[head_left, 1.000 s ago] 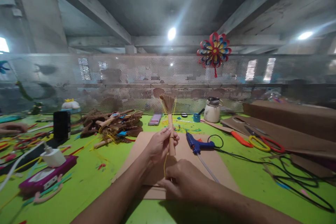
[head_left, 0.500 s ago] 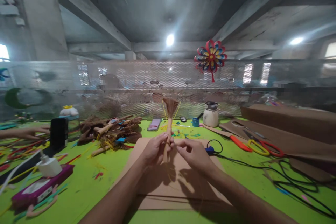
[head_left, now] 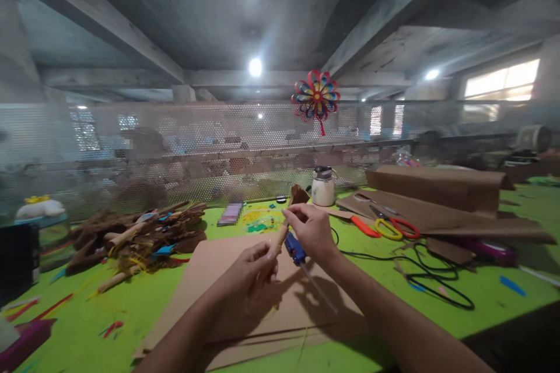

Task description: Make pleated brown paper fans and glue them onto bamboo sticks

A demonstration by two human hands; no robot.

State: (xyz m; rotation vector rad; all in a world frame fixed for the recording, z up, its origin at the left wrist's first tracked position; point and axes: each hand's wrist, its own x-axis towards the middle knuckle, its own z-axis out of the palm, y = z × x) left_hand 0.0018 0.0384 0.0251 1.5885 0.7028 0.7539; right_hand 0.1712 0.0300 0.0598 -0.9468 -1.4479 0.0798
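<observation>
A small broom-shaped piece of brown paper [head_left: 300,193] tilts away to the upper right, its fanned end partly behind my right hand. My left hand [head_left: 254,268] is closed on the lower part of its pale handle. With thumb and forefinger pinched together, my right hand [head_left: 312,230] is at the broom's neck; whatever is between the fingertips is too small to make out. Beneath that hand is a blue glue gun [head_left: 295,247] with a clear glue stick [head_left: 321,291] extending from it. Brown cardboard sheets [head_left: 205,268] lie under both hands.
Brown paper pieces [head_left: 144,233] are heaped at left, with a phone [head_left: 17,262] beyond. Yellow and red scissors [head_left: 388,228], an orange-handled knife [head_left: 365,226], a black cable [head_left: 420,271] and folded brown paper [head_left: 437,186] lie right. A white jug [head_left: 323,187] stands behind.
My view has turned right. The broom has gone from upright to tilted rightward. My right hand has risen from the handle to the neck, and more of the glue gun shows.
</observation>
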